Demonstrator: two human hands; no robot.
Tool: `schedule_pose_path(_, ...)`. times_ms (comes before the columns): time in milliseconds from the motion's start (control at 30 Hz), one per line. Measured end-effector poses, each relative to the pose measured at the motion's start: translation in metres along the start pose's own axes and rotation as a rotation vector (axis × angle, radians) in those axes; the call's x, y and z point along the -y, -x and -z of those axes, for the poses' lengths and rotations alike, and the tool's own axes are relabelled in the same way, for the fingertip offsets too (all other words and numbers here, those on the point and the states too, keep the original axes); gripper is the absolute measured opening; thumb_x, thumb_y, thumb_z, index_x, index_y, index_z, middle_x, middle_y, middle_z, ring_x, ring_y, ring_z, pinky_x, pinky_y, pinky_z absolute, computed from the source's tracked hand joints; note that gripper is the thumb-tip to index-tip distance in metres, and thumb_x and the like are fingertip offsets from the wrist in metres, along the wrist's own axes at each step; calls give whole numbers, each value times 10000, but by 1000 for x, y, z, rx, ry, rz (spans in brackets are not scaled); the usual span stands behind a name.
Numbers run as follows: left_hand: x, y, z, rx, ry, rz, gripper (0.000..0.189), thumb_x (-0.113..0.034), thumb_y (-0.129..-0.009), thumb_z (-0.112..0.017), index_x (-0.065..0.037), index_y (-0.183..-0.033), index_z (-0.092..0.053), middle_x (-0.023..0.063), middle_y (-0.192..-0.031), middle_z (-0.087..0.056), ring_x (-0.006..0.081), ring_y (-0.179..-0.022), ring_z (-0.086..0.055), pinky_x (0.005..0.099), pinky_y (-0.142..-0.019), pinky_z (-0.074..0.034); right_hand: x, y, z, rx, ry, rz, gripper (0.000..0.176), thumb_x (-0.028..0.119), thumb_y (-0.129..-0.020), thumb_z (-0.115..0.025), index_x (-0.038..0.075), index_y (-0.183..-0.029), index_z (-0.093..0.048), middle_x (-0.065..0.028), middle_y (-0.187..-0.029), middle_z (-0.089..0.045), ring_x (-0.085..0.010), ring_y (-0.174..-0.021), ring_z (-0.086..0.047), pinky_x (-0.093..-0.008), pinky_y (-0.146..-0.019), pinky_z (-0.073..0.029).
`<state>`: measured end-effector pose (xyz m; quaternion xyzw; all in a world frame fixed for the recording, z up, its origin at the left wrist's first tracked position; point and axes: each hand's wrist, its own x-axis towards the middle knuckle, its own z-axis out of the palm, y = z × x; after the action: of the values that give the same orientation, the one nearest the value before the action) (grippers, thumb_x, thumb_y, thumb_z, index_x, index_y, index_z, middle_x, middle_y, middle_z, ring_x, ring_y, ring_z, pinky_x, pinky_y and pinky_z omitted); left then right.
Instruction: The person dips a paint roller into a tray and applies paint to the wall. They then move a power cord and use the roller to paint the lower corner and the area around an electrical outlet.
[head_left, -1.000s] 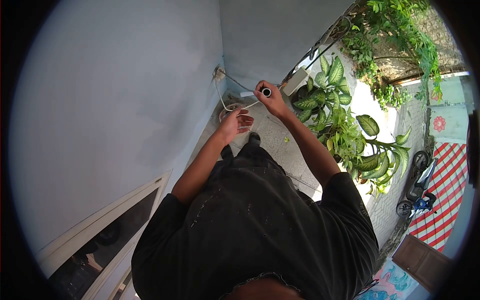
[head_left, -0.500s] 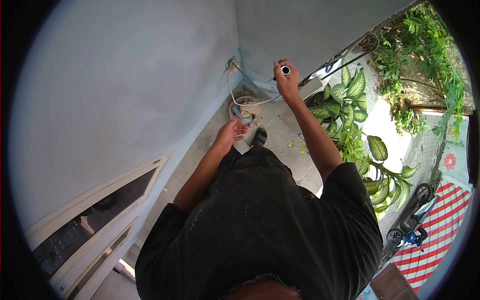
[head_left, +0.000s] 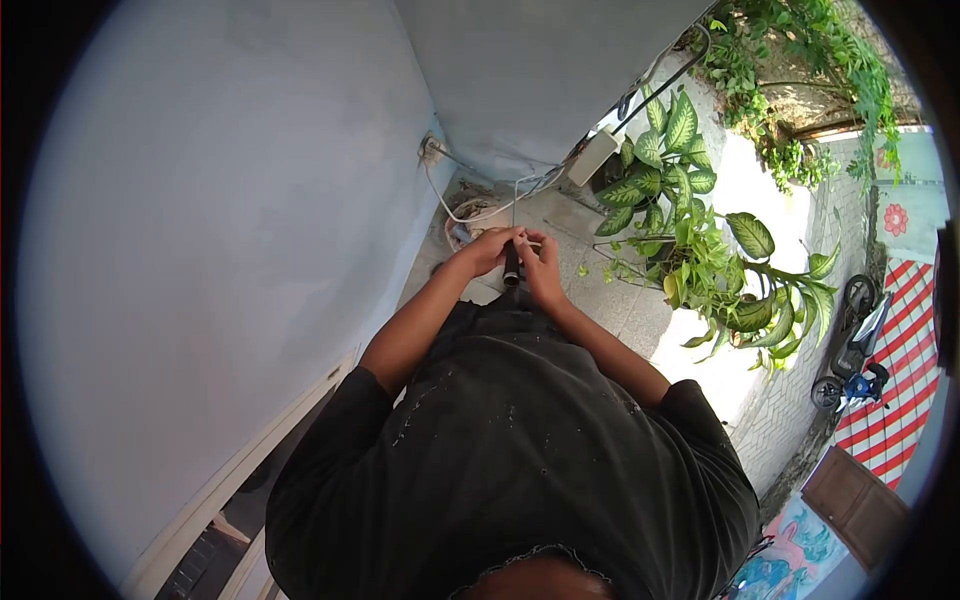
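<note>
My left hand (head_left: 488,252) and my right hand (head_left: 541,270) meet low in front of my shirt. Between them is a black-handled tool (head_left: 511,270) with a thin shaft pointing away from me; it looks like a screwdriver, but its tip cannot be made out. Fingers of both hands are closed around the upper end of the handle. Just beyond my left hand stands a pale round bucket (head_left: 452,236), partly hidden by that hand. A white cable (head_left: 447,208) loops over it from a wall box (head_left: 431,150).
Bluish walls (head_left: 250,200) meet in a corner ahead. A pale rectangular box (head_left: 594,157) with cables sits at the wall's end. Leafy potted plants (head_left: 690,190) stand on the right. Farther off are a parked scooter (head_left: 855,345) and a red-and-white striped panel (head_left: 895,350).
My right hand has come down and inward with the black-handled tool. It now meets my left hand, which has moved slightly right and closed on the tool. The view has shifted.
</note>
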<state>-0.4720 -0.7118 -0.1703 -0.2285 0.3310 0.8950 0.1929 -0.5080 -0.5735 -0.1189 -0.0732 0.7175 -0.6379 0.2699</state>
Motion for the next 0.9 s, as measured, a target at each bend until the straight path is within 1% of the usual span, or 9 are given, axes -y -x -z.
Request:
schedule_pose_path(33,9,-2,4,-12,-40,-21,291,-290,-957,-502,-45,-1106,-555,48,-965,-593,151,-910,-579,299,-794,-482,28,6,1,-24,-329,-430,511,196,-861,-628,-30,-1248,-382,-130,-1087,-456,-201,-934,-529,-370,-783,-475)
schedule_pose_path(133,25,-9,16,-14,-201,-43,287,-339,-966,-481,-66,-1026,-545,47,-928,-592,140,-811,-590,290,-735,-507,3,1,10,56,-592,-670,465,165,-851,-618,-22,-1204,-381,-132,-1074,-466,-215,-910,-540,-365,-728,-484)
schedule_pose_path(200,30,-8,20,23,39,-103,285,-336,-976,-457,-69,-1021,-546,55,-940,-602,133,-770,-587,291,-690,-508,3,7,3,81,-631,-710,354,170,-857,-592,9,-1118,-414,-130,-1017,-498,-225,-821,-550,-385,-663,-489)
schedule_pose_path(267,16,3,22,31,-92,0,290,-336,-980,-443,-68,-1017,-546,66,-974,-609,138,-780,-582,296,-686,-505,26,20,-15,100,-784,-807,215,184,-873,-555,76,-1014,-433,-72,-836,-510,-198,-673,-530,-350,-565,-467)
schedule_pose_path(400,24,1,39,11,-397,44,344,-370,-991,-396,-62,-1032,-543,110,-1086,-615,146,-842,-569,320,-734,-494,4,24,-30,175,-925,-815,110,173,-893,-504,124,-967,-439,-14,-678,-457,-152,-545,-472,-308,-479,-419)
schedule_pose_path(533,12,25,36,123,-432,-151,440,-459,-957,-435,-58,-1116,-522,71,-1028,-616,127,-882,-545,295,-767,-443,34,49,-63,-43,-590,-731,58,130,-903,-472,142,-960,-469,26,-654,-429,-77,-476,-401,-251,-400,-342)
schedule_pose_path(600,5,33,46,-99,-180,-47,523,-521,-952,-386,-53,-1131,-535,82,-1040,-616,133,-879,-555,305,-774,-442,22,51,-71,-7,-442,-622,99,89,-889,-497,120,-982,-488,24,-647,-432,-76,-471,-417,-258,-383,-359)
schedule_pose_path(767,6,46,84,-510,-422,-378,471,-483,-977,-322,-85,-887,-557,32,-797,-635,107,-722,-587,260,-698,-444,-33,-14,-95,-56,-321,-603,86,40,-811,-530,-4,-882,-512,-56,-601,-486,-161,-460,-484,-330,-377,-397)
schedule_pose_path(900,-2,60,84,-504,-394,-477,466,-405,-1000,-337,-56,-773,-545,45,-715,-594,108,-644,-563,242,-626,-446,-89,-99,-114,-53,-277,-656,93,16,-776,-521,-30,-695,-525,-102,-574,-503,-229,-441,-499,-347,-386,-386)
